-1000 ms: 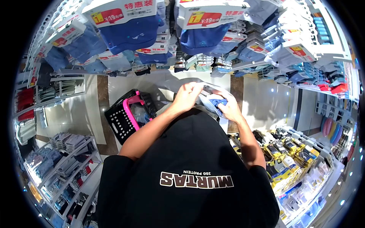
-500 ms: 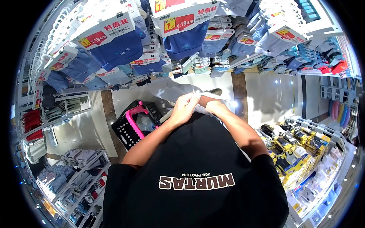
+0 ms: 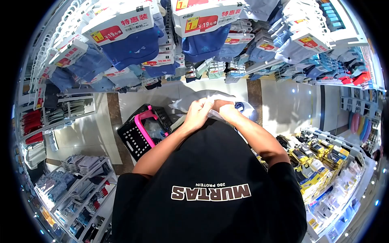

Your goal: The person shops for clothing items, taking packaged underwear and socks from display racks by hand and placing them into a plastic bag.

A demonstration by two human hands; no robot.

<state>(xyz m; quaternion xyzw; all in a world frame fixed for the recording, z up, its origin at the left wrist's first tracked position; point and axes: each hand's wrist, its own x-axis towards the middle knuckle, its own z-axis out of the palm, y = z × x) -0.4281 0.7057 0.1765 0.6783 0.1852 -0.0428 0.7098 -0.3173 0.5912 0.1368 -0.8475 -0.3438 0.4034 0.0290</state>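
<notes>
Close in front of my black shirt, a translucent white plastic bag (image 3: 184,101) hangs between my hands. My left hand (image 3: 199,112) is closed, with its fingertips pinching the bag's edge. My right hand (image 3: 227,108) is at the bag's opening, partly behind the film, and its fingers are hidden. To the right of that hand, a dark blue patterned item (image 3: 240,107) shows at the bag's right part. What else the bag holds cannot be made out.
A black basket (image 3: 135,135) with a pink handle (image 3: 144,125) stands on the tiled floor at left. Packaged blue garments (image 3: 131,48) hang from the rack ahead. A bin of yellow packs (image 3: 316,166) is at right, a shelf of folded goods (image 3: 81,190) at lower left.
The bag has spread and shifted under my hands, and the blue item now shows at its right side. The shoe seen beyond the bag is now covered. My left hand keeps its pinch.
</notes>
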